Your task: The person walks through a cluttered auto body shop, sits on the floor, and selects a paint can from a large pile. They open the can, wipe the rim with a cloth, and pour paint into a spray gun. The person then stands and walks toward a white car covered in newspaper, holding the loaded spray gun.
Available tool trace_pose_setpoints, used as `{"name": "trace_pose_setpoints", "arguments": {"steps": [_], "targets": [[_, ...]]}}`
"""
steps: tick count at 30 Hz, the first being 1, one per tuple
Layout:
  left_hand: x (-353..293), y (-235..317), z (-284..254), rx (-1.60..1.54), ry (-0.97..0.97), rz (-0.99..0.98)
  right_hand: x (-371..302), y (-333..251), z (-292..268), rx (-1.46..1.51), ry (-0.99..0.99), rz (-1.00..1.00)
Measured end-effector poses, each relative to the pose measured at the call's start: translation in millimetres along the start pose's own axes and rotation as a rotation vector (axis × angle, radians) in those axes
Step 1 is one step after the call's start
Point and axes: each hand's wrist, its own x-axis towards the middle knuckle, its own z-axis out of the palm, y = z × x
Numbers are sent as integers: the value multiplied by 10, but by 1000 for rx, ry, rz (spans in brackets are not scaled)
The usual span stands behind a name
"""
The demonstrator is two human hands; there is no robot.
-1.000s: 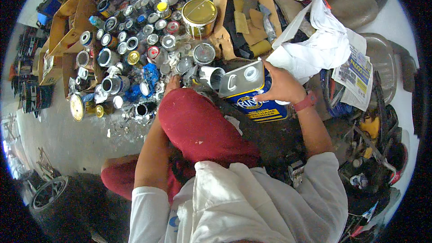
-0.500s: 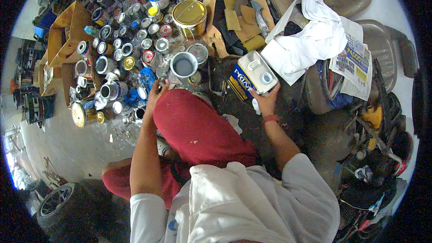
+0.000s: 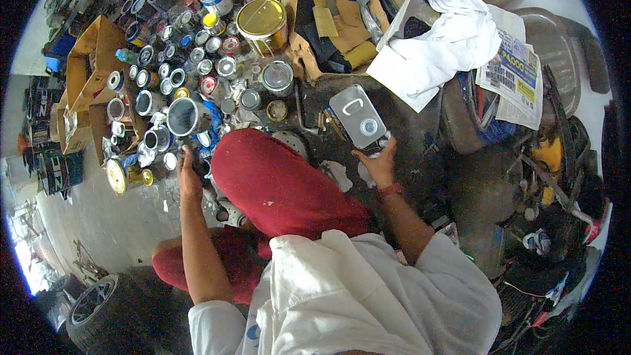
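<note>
My left hand (image 3: 189, 174) is at the near side of an open round can (image 3: 188, 117) with a grey inside. Its fingers are closed at the can's near edge, with the grip itself partly hidden. To the right, a rectangular metal can (image 3: 355, 118) with a grey top, a handle and a round cap stands on the floor. My right hand (image 3: 380, 164) is just below the near corner of that can, thumb and fingers apart and nothing gripped between them. Whether a fingertip still touches it is hard to tell.
Many small paint tins (image 3: 177, 77) crowd the floor at left. A large gold-lidded can (image 3: 261, 18) stands beside a carton of sandpaper sheets (image 3: 342, 23). White cloth (image 3: 447, 39) and newspaper (image 3: 516, 79) lie at right. A wheel (image 3: 93, 299) is at lower left.
The open round can and my left hand have moved left, uncovering lids behind. The rectangular can, tilted in my right hand before, now stands upright, and that hand has let go.
</note>
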Motion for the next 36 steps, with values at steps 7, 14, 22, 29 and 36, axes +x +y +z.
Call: {"name": "trace_pose_setpoints", "arguments": {"steps": [7,14,22,29,36], "targets": [[-53,66,-371,-171,-77,50,222,-981,-635,202,135,-184],[-341,655,-726,-241,8,-30,685,-1216,36,-298,-106,-585],[-655,951,-1354,-244,39,72,796,-1221,-167,-428,-53,-579],[-484,744,-1353,-604,132,45,655,-3272,-206,-48,-119,-922],[-451,716,-1383,-670,235,10,-72,-3892,1887,-211,-781,-1375]]}}
